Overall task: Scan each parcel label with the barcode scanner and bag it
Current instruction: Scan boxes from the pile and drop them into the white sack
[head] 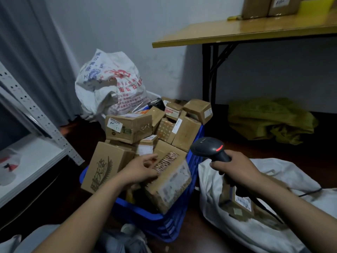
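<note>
Parcel [164, 196], item in hand: location?
— Tilted on the near end of the crate [160, 223], far end raised. Left hand [144, 168] on its upper left edge, fingers curled over it.
Right hand [235, 168]?
— Clenched round the scanner [209, 148] grip, just right of the parcel; scanner head turned left toward it.
Label?
— Pale patch [177, 177] on the face turned to the scanner; too blurred to read. Long axis runs near to far, so the beam likely wants that right face square-on.
Bag [255, 234]?
— White, right of crate, under the right arm; one box [237, 199] inside. Right hand is nearer it but occupied; left would have to carry across.
Beyond?
— Heap [129, 126] of boxes in the crate, printed sack [109, 84] behind, table [237, 31] farthest.
</note>
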